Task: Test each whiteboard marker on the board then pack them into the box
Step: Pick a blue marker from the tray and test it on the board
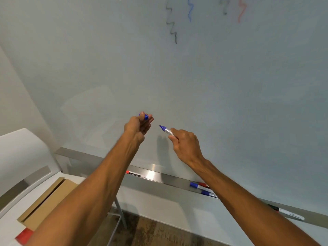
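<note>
Cardboard box [49,197] at lower left, partly hidden by the left forearm. Five markers [134,174] lie on the tray [168,178] – some half behind the right forearm. Both arms are raised: left hand [140,124] pinches a blue cap [145,116], right hand [184,141] grips an uncapped blue marker [166,130] before the whiteboard [230,86] – whether it touches is unclear.

One view only, head-worn and wide-angle; it looks forward and down at the board [230,86], which stands close and fills most of the frame; both forearms enter from the bottom edge, with the left hand [139,125] and right hand [186,142] near centre; the tray [170,178] crosses the lower third; box [48,199] at lower left; floor [150,228] at the bottom edge; straight lines bow toward the margins.
</note>
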Demonstrator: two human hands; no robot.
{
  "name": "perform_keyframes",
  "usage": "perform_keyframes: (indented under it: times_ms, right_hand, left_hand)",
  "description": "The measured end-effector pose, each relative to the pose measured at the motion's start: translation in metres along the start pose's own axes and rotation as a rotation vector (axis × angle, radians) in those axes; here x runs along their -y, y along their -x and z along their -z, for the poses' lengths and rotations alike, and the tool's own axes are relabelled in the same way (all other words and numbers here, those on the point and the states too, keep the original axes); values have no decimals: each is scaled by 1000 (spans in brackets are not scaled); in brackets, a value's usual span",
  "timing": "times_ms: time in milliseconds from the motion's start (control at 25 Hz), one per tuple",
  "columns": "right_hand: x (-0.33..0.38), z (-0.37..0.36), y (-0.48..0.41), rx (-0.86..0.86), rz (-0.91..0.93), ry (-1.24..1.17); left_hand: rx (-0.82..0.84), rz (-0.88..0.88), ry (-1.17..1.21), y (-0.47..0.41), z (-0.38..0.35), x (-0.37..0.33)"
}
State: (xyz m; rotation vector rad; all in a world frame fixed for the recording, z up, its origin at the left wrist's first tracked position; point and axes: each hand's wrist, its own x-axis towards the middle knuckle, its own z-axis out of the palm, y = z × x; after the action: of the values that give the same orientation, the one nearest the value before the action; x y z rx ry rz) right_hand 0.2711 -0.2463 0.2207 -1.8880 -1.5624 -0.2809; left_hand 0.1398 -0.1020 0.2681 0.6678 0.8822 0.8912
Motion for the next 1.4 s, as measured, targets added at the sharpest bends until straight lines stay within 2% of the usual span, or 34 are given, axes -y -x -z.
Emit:
perform_keyframes:
  times_ms: [200, 440, 560, 640, 880, 1000, 1120, 1240, 1400]
  right_hand:
    - [-8, 22, -10, -36, -110, -194]
    - [-13, 66, -27, -151, -162, -279]
    - [-11, 96, -38, -215, -134, -320]
    - [-5, 118, -47, -266, -106, -346]
    - [11, 186, -79, -449, -28, -377]
    - [16, 218, -100, -554, -15, -314]
    - [22, 251, -121, -637, -18, -277]
    - [26, 278, -138, -733, 23, -226]
    - [26, 302, -157, -905, 60, -133]
  left_hand:
    - [45, -80, -20, 24, -28, 0]
    - [123, -234, 10, 50, -66, -21]
    - [154, -448, -133, 61, -86, -38]
    - [105, -613, -227, 71, -99, -53]
    - [21, -1090, -279, 93, -133, -98]
    - [-20, -1400, -497, 80, -146, -131]
    - [-90, -1587, -810, 61, -158, -169]
    - [-110, -1665, -992, 45, -170, -194]
    - [-115, -1635, -1061, 30, -178, -205]
